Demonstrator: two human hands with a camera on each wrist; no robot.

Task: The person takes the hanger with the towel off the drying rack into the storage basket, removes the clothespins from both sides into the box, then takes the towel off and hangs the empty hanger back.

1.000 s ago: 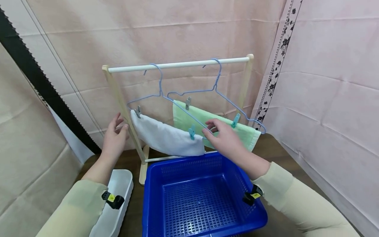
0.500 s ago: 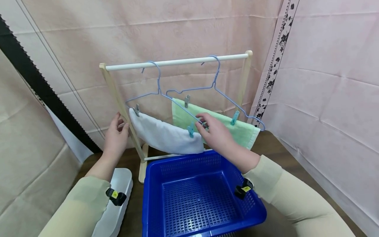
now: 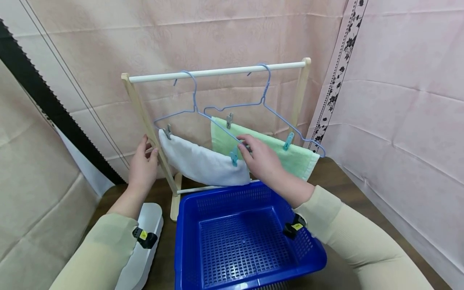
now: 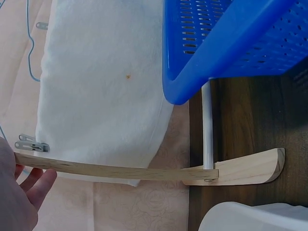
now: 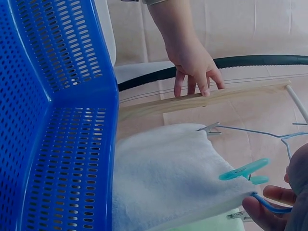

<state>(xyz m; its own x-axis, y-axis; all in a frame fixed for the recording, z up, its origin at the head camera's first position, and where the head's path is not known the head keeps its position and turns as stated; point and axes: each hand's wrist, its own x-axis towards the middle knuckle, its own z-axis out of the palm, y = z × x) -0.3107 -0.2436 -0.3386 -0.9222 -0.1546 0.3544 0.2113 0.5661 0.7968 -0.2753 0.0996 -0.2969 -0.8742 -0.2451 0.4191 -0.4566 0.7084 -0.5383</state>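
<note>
My left hand [image 3: 143, 167] grips the left wooden post [image 3: 139, 106] of a small drying rack, thumb in front and fingers behind. At the lower right end of the front blue wire hanger [image 3: 195, 96], my right hand [image 3: 264, 162] pinches the wire, as the right wrist view also shows. A white towel [image 3: 201, 161] hangs from that hanger, held by a grey clothespin [image 3: 167, 131] and a teal clothespin [image 3: 234, 156]. Behind it, a light green towel [image 3: 301, 159] hangs from a second blue hanger [image 3: 284, 117], with two clothespins on it. Both hangers hook over the white top bar [image 3: 224, 71].
A blue perforated basket [image 3: 178, 245] stands in front of the rack on the dark wooden table [image 3: 164, 241]. To its left lies a white container [image 3: 148, 219], partly under my left forearm. Pale cloth walls [image 3: 232, 36] enclose the back and sides.
My right hand has moved slightly left and up along the hanger's lower end, closer to the teal clothespin. My left hand stays at the post. The head view has shifted slightly.
</note>
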